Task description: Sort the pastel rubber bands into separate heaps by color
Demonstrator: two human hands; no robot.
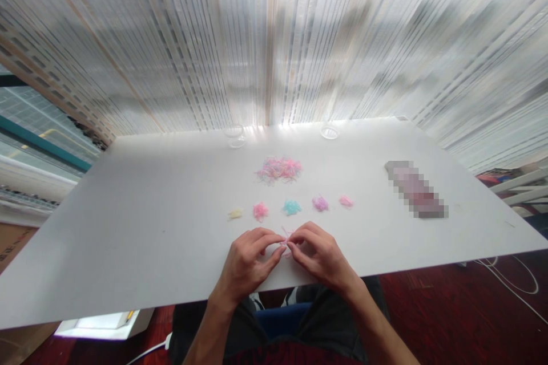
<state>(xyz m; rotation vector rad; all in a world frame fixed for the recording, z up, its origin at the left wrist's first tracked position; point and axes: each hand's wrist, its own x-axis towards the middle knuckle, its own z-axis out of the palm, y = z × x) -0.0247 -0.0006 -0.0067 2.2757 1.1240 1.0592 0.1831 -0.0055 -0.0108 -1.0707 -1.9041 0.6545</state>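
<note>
My left hand (248,259) and my right hand (319,254) meet near the front edge of the white table (128,211), fingertips pinched together on a few thin pink rubber bands (286,235). Just beyond them lie small sorted heaps in a row: a yellow heap (235,214), a pink heap (260,210), a turquoise heap (291,207), a purple heap (320,203) and a second pink heap (346,201). Farther back sits a larger mixed pile of coloured bands (279,169).
Two clear shallow dishes (234,134) and a third clear dish (329,132) stand at the table's far edge before a striped curtain. A blurred oblong object (415,189) lies at the right. White cables (509,274) trail on the dark red floor.
</note>
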